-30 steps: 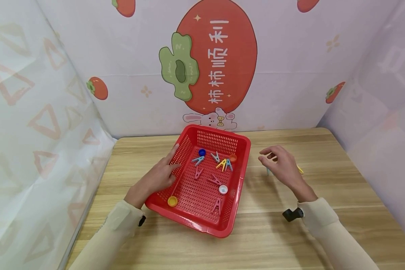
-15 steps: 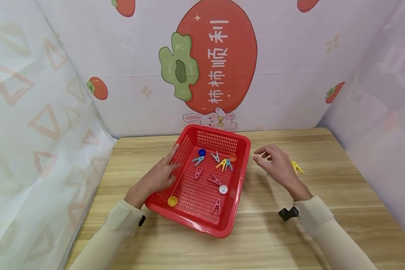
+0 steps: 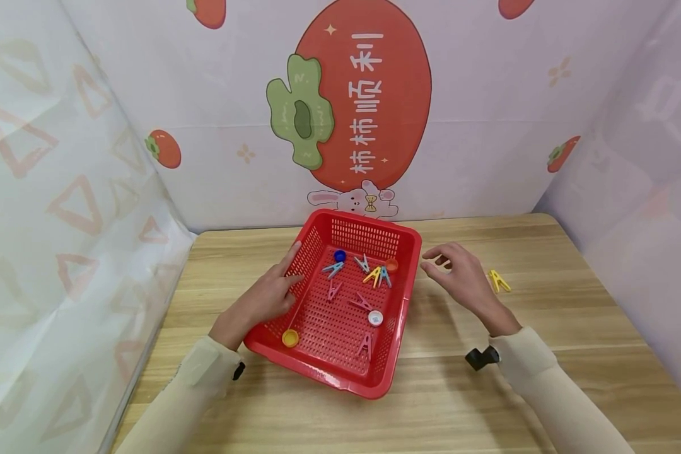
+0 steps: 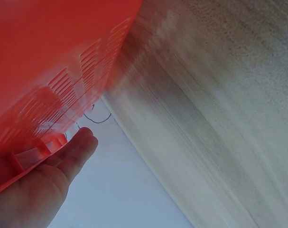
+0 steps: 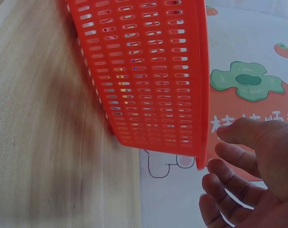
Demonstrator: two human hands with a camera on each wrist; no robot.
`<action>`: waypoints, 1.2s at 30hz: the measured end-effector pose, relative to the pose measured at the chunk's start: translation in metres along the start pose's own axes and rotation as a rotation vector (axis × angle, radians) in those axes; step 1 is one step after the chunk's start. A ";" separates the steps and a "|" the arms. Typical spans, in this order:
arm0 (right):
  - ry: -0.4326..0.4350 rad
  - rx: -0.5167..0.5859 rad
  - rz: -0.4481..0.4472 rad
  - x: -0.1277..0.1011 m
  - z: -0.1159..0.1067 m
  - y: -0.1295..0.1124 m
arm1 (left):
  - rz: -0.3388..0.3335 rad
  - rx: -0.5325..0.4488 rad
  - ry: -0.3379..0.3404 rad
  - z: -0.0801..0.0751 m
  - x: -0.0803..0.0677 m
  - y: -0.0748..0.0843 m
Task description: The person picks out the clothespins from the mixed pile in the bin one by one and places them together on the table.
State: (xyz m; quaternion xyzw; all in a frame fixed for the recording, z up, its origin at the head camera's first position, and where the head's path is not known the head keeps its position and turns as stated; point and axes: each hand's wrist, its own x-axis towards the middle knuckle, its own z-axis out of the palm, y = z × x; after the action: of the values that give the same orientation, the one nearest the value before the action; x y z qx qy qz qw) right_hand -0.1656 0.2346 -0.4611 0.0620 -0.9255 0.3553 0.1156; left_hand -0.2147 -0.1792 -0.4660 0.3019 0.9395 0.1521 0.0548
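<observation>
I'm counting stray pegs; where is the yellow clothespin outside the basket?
Head view: the yellow clothespin lies on the table, just right of the right hand.

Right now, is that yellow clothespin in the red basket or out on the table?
Out. The yellow clothespin lies on the wooden table, right of the red basket and just beyond the right hand.

A wooden tabletop (image 3: 545, 252) stands before a far backdrop printed with a large red persimmon (image 3: 369, 94) and a small rabbit (image 3: 354, 200).

One basket (image 3: 407, 252) — four caps (image 3: 290, 338), eight clothespins (image 3: 366, 345).
</observation>
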 end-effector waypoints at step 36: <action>-0.017 0.030 -0.032 0.007 0.009 -0.013 | -0.015 -0.007 -0.003 0.002 0.000 -0.001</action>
State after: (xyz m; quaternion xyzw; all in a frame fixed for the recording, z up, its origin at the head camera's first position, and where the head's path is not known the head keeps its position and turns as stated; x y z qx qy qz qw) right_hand -0.1714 0.2188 -0.4577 0.0815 -0.9199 0.3665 0.1127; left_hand -0.2150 -0.1793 -0.4679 0.2949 0.9412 0.1543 0.0582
